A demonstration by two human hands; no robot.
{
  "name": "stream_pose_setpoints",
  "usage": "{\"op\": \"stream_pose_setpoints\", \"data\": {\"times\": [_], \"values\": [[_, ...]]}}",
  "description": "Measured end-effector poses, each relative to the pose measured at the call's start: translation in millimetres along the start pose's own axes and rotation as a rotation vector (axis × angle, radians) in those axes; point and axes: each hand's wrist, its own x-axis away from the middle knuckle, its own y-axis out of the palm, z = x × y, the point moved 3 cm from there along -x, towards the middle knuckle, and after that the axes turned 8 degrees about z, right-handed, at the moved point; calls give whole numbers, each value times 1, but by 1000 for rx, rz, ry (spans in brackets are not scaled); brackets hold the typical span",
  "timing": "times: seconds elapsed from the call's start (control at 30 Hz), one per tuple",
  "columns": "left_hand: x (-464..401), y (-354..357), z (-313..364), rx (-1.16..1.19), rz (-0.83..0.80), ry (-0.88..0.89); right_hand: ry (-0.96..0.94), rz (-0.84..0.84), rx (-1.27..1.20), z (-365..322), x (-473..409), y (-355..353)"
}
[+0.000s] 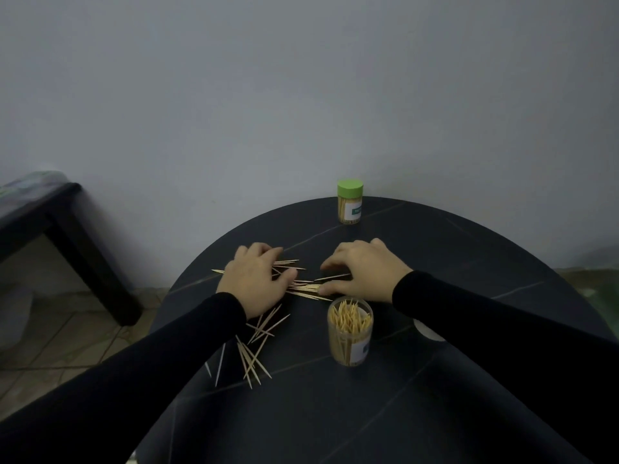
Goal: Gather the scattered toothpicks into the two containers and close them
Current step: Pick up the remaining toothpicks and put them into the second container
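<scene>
A round dark worktop [435, 413] stands by a grey wall. Behind the open jar [350, 331], the left hand [256, 279] and right hand [363, 271], fingers curled, rake loose toothpicks [303, 286] together. I can't tell if either grip holds any. Next, I think: pinch the bunch and drop it in. The shut jar [350, 202] stands far behind.

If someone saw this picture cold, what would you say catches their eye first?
Probably both hands, left hand and right hand, raking loose toothpicks together mid-table. Next, the open jar of toothpicks just nearer than the right hand, and the green-lidded jar at the table's far edge by the wall.
</scene>
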Motion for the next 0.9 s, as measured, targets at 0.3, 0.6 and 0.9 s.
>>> {"op": "stream_pose_setpoints", "data": {"times": [0.3,0.6,0.9], "values": [[-4,0,15,1,-87,208,-30,53,-14,-6,0,2],[2,-1,35,-30,-24,280,-16,-10,135,-1,3,3],[3,0,51,-177,11,409,59,-33,133,11,8,-7]]}}
